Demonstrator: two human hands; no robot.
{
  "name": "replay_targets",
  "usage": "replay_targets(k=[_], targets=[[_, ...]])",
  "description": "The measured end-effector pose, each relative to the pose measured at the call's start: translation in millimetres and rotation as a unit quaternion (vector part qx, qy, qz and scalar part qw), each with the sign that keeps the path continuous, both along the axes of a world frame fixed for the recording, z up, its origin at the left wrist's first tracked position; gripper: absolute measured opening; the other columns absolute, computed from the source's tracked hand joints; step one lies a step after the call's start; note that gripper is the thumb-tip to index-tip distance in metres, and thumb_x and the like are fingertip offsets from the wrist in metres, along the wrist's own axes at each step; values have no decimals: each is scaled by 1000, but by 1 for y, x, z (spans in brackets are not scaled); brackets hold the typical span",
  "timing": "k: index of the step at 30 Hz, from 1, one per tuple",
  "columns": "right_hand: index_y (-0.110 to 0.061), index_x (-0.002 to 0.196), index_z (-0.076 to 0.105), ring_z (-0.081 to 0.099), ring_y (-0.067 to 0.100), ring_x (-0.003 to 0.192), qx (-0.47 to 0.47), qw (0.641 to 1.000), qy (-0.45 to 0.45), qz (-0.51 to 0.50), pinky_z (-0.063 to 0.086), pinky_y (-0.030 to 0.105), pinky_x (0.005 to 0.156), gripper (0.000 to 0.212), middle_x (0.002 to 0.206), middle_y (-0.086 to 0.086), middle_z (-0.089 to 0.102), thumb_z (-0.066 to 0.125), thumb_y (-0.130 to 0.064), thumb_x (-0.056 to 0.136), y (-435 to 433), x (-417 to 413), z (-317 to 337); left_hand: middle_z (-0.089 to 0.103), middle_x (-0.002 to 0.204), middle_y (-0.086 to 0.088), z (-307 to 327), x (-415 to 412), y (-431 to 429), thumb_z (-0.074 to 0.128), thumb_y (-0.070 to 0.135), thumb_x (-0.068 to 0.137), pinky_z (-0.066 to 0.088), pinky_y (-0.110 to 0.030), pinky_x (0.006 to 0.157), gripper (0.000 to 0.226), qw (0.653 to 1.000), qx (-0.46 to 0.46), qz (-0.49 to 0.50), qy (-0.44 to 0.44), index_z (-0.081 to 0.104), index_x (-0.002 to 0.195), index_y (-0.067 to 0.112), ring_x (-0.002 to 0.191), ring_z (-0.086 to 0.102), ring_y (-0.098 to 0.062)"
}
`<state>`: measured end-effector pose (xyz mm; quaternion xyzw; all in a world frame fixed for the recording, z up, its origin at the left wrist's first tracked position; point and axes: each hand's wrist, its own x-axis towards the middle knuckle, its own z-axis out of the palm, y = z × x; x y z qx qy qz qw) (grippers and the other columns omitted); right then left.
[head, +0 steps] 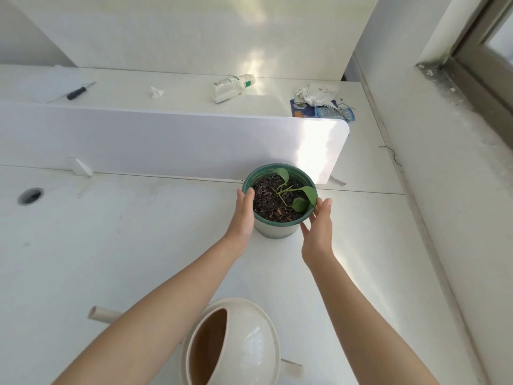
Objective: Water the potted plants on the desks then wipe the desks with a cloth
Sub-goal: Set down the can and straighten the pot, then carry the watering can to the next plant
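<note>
- Fingers [247,200] of my left hand [243,218] lie straight and close together, flat against the left side of the plant pot [277,230], their tips at its green rim.
- Opposite them, my right hand [319,234] stands at the pot's right side. Its fingers [323,211] are straight too, with the thumb spread away toward the white wall of the pot. Whether they press the rim or only hover beside it I cannot tell.
- Neither hand curls round anything.
- The pot stands upright on the white worktop [111,245], just in front of the right end of a low white divider panel [166,140].
- Dark soil [266,195] fills it, and a small plant [309,194] with a few green leaves leans toward my right hand.
- Nearer to me, between my forearms, sits a cream watering can [236,343] with its spout [104,314] pointing left.
- A round cable hole [30,195] is cut in the worktop far to the left.
- Beyond the divider, a second worktop carries a clear bottle [231,87] lying on its side, a crumpled tissue [156,92], a black-handled tool [80,90], and a heap of wrappers [322,104].
- A window frame [472,65] is at the upper right.
</note>
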<state>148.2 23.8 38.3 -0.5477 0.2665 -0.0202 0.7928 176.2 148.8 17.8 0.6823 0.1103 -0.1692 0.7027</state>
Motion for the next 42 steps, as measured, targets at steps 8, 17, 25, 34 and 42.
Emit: replay_targets(k=[8,17,25,34,42], targets=[[-32,144,17,34,16,132,-87,995,25,30,24,42,115,52,150,-4,29,35,-36,95,-19,-45,1,39,140,-2,43,-40,40,36,28,97,35,-34,104,50,989,22,142,-37,26,144,16,124,42,-20],[-28,120,48,54,11,106,-211,966,3,146,39,28,91,32,118,3,59,50,-15,91,-11,-196,-2,69,62,13,46,-205,123,40,8,90,47,-17,65,29,911,60,371,-168,63,77,21,61,62,-3],[-25,129,45,48,9,112,-294,933,11,209,33,22,95,42,116,-11,52,52,-12,90,17,-245,-29,53,111,-5,-10,-236,132,41,12,94,43,-31,83,28,911,34,409,-49,51,120,16,104,51,-22],[-33,94,56,52,13,79,-331,928,4,171,38,6,67,20,87,-1,61,45,-15,94,19,-243,-48,55,127,-1,-27,-220,140,39,26,97,38,-38,92,38,983,-117,140,4,36,134,34,120,52,-23],[-31,89,46,43,16,63,-439,875,36,203,35,24,60,14,77,7,57,38,-22,96,21,-241,-48,59,112,-2,-27,-213,153,38,23,97,37,-37,93,19,979,-152,135,13,46,114,30,108,55,-22]])
